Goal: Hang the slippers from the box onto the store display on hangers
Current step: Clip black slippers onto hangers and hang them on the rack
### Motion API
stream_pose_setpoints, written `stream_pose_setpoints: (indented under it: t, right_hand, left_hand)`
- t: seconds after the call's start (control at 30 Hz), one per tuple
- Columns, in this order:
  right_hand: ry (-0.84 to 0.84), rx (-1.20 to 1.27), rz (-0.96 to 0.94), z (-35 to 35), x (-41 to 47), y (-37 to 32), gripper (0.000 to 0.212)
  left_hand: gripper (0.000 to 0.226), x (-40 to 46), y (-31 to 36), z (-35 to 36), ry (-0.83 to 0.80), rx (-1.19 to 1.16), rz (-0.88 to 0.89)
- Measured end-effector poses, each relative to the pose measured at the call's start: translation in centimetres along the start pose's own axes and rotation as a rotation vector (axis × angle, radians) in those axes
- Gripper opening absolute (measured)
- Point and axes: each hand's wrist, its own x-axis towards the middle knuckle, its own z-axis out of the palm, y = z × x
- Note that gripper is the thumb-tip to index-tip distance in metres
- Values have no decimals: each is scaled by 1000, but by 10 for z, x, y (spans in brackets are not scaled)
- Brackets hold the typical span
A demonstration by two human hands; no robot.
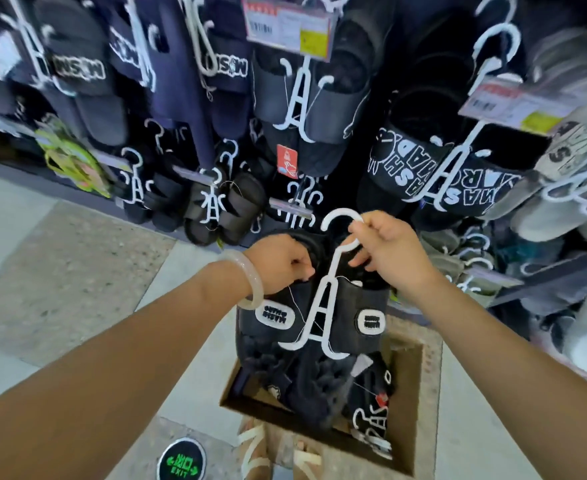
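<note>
Head view: right hand [385, 249] fingers [357, 230] pinch the hanger [323, 299].

The hanger [323, 299] is smooth white plastic with a slight gloss. The pair of slippers [354, 306] on it is dark matt cloth, each strap bearing 1 stitched white patch. A bangle [247, 282] on the left wrist looks pale, translucent and glossy (glass or stone, cannot tell). The box [406, 393] is plain brown cardboard, matt. The floor [60, 271] is speckled stone-like tile, smooth and dull. Price tags [288, 26] on the display are printed paper in clear glossy sleeves.
</note>
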Motion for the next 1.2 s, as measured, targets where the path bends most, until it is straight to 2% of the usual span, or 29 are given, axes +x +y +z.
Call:
stream_pose_setpoints:
  t: [0.07, 0.3, 0.57, 0.73, 0.9, 1.0, 1.2]
  right_hand:
    - [44, -162, -116, -8, -2, -21, 20]
    - [60, -382, -435, -31, -20, -115, 29]
    - [9, -432, -680, 9, -45, -260, 30]
    - [-31, -399, -740, 72, -51, -334, 34]
    - [-10, -325, -713, 154, -45, -397, 30]
    - [19, -271, -680, 189, -42, -433, 36]
    - [105, -96, -573, 221, -23, -492, 36]
  left_hand:
    - [21, -10, 11, -16, 39, -5, -3]
    - [19, -71, 48, -87, 186, -30, 11]
    - [21, -174, 38, -184, 405, 84, -51]
    - [25, -240, -14, -235, 673, 196, -138]
    - [28, -286, -85, -293, 672, 122, -141]
    - [32, -303, -118, -320, 699, 107, -137]
    - [37, -299, -154, -365, 958, 230, -94]
